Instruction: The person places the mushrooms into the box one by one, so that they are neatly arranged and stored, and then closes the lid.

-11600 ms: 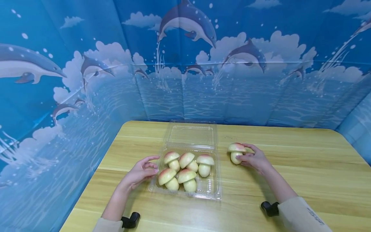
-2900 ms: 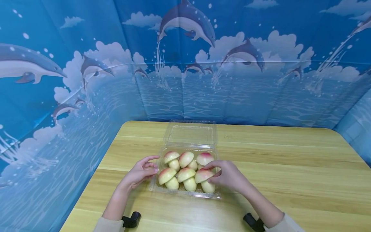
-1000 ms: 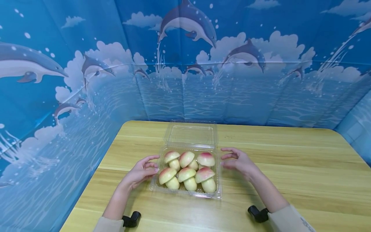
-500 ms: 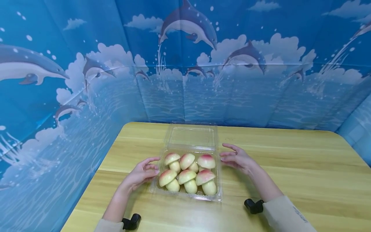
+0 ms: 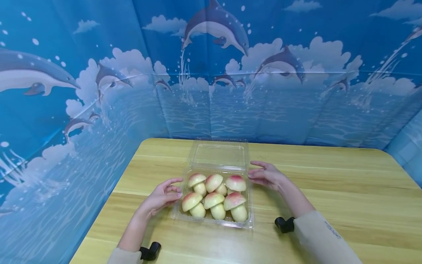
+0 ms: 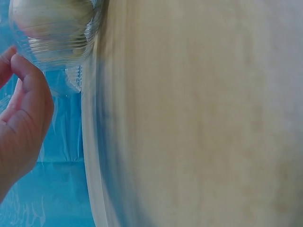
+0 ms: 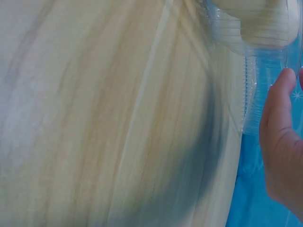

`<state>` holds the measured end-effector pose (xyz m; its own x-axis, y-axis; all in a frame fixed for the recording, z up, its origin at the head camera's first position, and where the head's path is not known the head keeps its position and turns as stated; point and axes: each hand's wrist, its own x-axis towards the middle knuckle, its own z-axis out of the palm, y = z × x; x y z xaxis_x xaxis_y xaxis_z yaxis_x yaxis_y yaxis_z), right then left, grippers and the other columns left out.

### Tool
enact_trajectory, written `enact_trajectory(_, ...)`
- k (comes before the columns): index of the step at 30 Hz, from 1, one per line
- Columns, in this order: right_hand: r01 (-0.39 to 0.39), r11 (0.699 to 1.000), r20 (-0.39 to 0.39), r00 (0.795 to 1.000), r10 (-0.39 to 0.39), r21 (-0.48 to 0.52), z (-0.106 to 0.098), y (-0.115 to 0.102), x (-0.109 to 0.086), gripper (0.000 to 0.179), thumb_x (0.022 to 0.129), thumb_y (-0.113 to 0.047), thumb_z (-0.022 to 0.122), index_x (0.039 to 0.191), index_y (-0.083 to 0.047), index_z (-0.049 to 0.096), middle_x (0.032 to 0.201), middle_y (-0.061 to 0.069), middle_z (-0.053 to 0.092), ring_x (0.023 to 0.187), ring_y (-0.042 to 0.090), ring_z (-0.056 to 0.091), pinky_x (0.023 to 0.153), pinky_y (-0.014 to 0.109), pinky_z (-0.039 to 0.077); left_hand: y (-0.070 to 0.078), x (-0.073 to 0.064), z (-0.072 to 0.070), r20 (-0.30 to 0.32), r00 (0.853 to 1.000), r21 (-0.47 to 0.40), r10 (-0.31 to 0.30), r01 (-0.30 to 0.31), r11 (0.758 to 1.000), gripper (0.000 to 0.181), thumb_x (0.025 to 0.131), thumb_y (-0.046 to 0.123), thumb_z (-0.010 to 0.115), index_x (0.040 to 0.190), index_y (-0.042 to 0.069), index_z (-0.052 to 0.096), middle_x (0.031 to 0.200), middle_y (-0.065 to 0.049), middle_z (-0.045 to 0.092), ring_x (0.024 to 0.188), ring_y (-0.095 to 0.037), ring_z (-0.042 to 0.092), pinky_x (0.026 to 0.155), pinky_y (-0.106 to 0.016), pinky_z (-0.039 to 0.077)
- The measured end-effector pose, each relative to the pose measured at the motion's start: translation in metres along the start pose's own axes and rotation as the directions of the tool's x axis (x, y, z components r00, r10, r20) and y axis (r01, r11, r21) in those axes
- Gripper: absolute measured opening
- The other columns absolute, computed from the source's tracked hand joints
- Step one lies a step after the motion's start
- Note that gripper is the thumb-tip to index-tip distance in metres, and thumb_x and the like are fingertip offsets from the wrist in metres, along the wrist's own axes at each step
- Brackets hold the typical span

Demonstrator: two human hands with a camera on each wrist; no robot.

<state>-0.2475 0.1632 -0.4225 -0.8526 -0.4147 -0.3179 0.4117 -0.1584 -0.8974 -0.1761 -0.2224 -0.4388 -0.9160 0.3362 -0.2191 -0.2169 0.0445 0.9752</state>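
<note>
A clear plastic clamshell box (image 5: 211, 222) lies on the table with its lid (image 5: 220, 154) folded back. Inside are two rows of three mushroom-shaped pieces, such as the front right one (image 5: 236, 206), with pale yellow stems and pink-blushed caps. Beside the box's left wall, my left hand (image 5: 162, 199) has its relaxed fingertips right at the rim. My right hand (image 5: 268, 176) is at the box's right side near the lid hinge, fingers loosely extended and fingertips at the edge. Both wrist views show fingertips close to the box's ribbed wall (image 6: 61, 52). Neither hand holds a piece.
The wood-grain table (image 5: 329, 190) extends to the right of the box. A blue dolphin-print curtain (image 5: 211, 110) hangs behind and along the left. Black wrist cameras (image 5: 150, 251) sit at both sleeves.
The right hand earlier brought a mushroom-shaped piece from the table into the box's front right spot and let go. It has since moved to the box's right edge. The left hand stays put.
</note>
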Motion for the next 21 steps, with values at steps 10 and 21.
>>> enact_trajectory(10,-0.025,0.999,0.022,0.999,0.024,0.021,-0.0013,-0.0008,0.0038,0.081,0.085,0.014,0.052,0.148,-0.001,0.005,0.088,0.006,0.063,0.08,0.016,0.065,0.078,0.03,0.053,0.0019,-0.0002,0.0012,0.019,1.0,0.003,0.018,-0.018,1.0,0.062,0.086,0.0,0.061,0.141,-0.002,0.031,0.096,-0.004,0.053,0.079,-0.01,0.055,0.07,-0.021,0.049)
enact_trajectory(21,0.029,0.999,0.014,0.999,-0.029,-0.028,-0.0019,0.0052,0.004,0.086,0.084,0.014,0.054,0.15,-0.013,0.006,0.102,0.009,0.054,0.082,0.015,0.062,0.077,0.029,0.053,0.0021,-0.0004,0.0031,0.014,1.0,-0.016,0.018,-0.017,1.0,0.061,0.087,-0.001,0.06,0.141,-0.002,0.03,0.094,-0.004,0.054,0.077,-0.009,0.055,0.067,-0.021,0.049)
